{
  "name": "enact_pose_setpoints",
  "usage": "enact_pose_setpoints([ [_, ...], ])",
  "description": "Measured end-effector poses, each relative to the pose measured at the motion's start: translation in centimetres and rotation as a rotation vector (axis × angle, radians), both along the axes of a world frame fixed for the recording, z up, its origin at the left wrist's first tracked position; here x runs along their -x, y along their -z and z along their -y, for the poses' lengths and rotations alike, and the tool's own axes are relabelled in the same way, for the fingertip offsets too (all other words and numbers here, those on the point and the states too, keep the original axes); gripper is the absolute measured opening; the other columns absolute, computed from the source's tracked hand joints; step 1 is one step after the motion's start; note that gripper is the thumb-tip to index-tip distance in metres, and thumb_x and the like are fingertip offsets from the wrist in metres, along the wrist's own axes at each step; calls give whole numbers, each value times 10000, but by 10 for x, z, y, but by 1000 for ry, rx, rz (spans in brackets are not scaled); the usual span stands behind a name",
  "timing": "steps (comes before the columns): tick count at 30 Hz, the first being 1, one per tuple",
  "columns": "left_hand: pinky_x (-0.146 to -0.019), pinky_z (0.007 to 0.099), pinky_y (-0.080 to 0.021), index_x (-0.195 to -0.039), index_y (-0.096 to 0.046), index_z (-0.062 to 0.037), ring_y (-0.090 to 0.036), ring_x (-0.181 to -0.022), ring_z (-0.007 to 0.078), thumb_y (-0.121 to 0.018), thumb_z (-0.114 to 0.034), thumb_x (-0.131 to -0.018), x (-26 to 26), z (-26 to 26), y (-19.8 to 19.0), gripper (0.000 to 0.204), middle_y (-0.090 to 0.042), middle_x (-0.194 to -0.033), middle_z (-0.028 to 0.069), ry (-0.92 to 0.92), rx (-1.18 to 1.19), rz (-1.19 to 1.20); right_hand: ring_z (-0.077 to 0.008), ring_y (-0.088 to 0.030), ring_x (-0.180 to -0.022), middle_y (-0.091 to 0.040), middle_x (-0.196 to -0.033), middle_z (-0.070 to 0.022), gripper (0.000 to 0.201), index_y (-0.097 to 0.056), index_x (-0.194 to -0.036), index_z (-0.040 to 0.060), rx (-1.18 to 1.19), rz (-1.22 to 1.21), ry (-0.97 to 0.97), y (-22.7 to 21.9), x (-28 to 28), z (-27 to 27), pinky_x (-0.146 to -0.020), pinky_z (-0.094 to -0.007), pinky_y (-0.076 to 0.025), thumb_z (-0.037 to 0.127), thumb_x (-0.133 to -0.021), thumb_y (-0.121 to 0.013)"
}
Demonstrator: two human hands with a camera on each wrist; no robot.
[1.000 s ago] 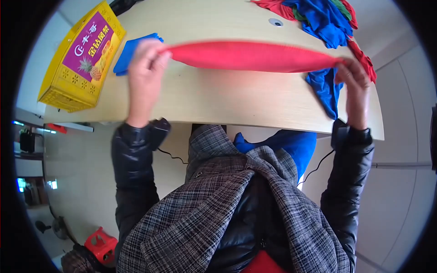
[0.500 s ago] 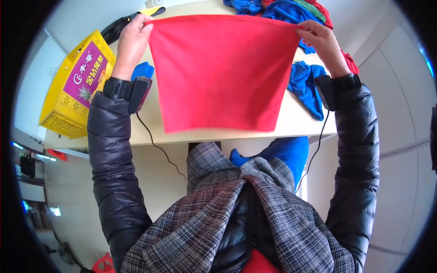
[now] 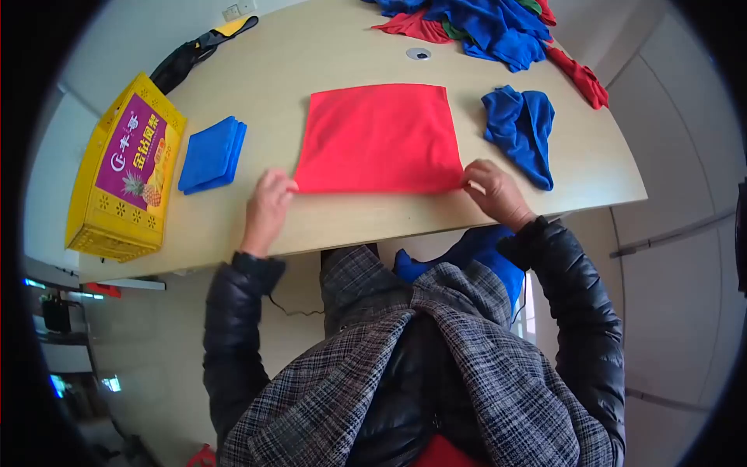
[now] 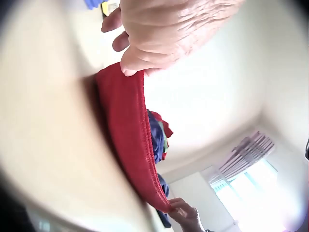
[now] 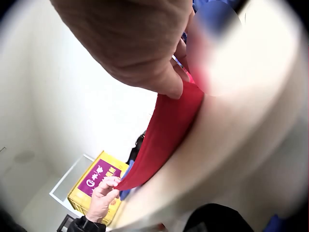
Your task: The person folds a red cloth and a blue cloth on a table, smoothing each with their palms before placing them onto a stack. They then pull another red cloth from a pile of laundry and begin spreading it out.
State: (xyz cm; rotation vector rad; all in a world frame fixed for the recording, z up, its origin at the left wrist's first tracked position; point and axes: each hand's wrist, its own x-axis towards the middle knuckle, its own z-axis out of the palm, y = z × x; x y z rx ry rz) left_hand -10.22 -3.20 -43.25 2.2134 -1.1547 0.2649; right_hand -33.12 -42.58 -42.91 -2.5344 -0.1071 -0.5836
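A red cloth [image 3: 379,140] lies spread on the table, its near edge slightly raised in both wrist views. The left hand [image 3: 269,208] pinches its near left corner, and the right hand [image 3: 496,194] pinches the near right corner. In the left wrist view the left hand [image 4: 164,34] has its thumb on the red cloth [image 4: 126,125]. The right wrist view has the right hand [image 5: 135,43] gripping the other end of the red cloth [image 5: 166,135].
A folded blue cloth [image 3: 210,156] and a yellow box [image 3: 128,167] stand at the left. Right of the red cloth lies a crumpled blue cloth [image 3: 520,132]. Blue, red and green cloths [image 3: 498,31] are heaped at the back right. A black and yellow item [image 3: 194,54] lies back left.
Both hands have come down and toward the body with the red cloth, which was held up in the air and now lies flat on the table.
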Motion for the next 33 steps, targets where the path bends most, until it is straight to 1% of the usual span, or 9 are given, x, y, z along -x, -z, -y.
enact_pose_setpoints([
  [10, -791, 307, -494, -968, -642, -17, -608, -945, 263, -624, 96, -828, 55, -24, 16, 181, -561, -1046, 113, -32, -8, -165, -318, -618, -990, -645, -985, -111, 94, -668, -925, 45, 135, -133, -11, 6, 29, -22, -844, -416, -541, 64, -833, -661],
  [14, -834, 336, -497, -962, -646, -12, -609, -970, 271, -648, 66, -823, 64, -26, 7, 160, -570, -1041, 114, -27, -73, -183, -318, -618, -1001, -642, -991, -112, 90, -673, -935, 42, 141, -247, -64, -5, 37, -21, -847, -416, -539, 84, -857, -660],
  [17, -906, 383, -490, -977, -665, -12, -613, -1040, 298, -693, -10, -822, 66, -28, -13, 157, -609, -1123, 131, 57, -241, -129, -319, -620, -1007, -642, -999, -112, 105, -675, -952, 41, 94, -341, -96, -20, 35, -18, -844, -419, -537, 110, -874, -662],
  [20, -975, 409, -469, -1035, -683, -25, -591, -1140, 325, -720, -80, -822, 66, -4, -28, 222, -612, -1207, 145, 129, -212, -72, -321, -624, -1008, -646, -1016, -111, 136, -674, -975, 40, -2, -427, -125, -27, 17, -13, -835, -424, -536, 145, -890, -666],
  [22, -1059, 452, -424, -1130, -695, -63, -537, -1254, 356, -741, -165, -832, 70, 27, -28, 318, -595, -1306, 155, 224, -192, 3, -341, -593, -1154, -629, -1225, -134, 303, -658, -1170, 62, 122, -273, -151, -25, -13, -23, -962, -436, -502, 251, -934, -646],
  [23, -1108, 482, -389, -1197, -697, -95, -494, -1318, 375, -748, -215, -842, 75, 50, -22, 378, -577, -1363, 158, 287, -185, 55, -341, -593, -1154, -629, -1225, -134, 303, -658, -1170, 62, 129, -266, -156, -18, -25, -31, -962, -436, -502, 251, -934, -646],
  [25, -1193, 524, -272, -1341, -633, -153, -372, -1433, 363, -711, -337, -877, 85, 87, -7, 505, -492, -1473, 151, 378, -276, 135, -363, -421, -1399, -471, -1497, -168, 498, -518, -1433, 116, 247, -217, -185, 4, -51, -45, -1158, -449, -354, 352, -998, -575],
  [29, -1225, 557, -171, -1442, -545, -194, -270, -1492, 352, -672, -419, -902, 98, 117, 16, 598, -349, -1589, 137, 469, -453, 47, -362, -240, -1512, -280, -1633, -143, 634, -339, -1568, 160, 448, -382, -191, 28, -78, -45, -1234, -482, -207, 468, -1030, -476],
  [33, -1229, 567, -137, -1483, -500, -226, -236, -1507, 346, -592, -562, -912, 98, 111, 29, 668, -309, -1614, 126, 478, -405, 114, -361, -206, -1527, -265, -1642, -139, 659, -309, -1583, 167, 530, -314, -122, 41, -100, -14, -1229, -504, -205, 516, -1037, -428],
])
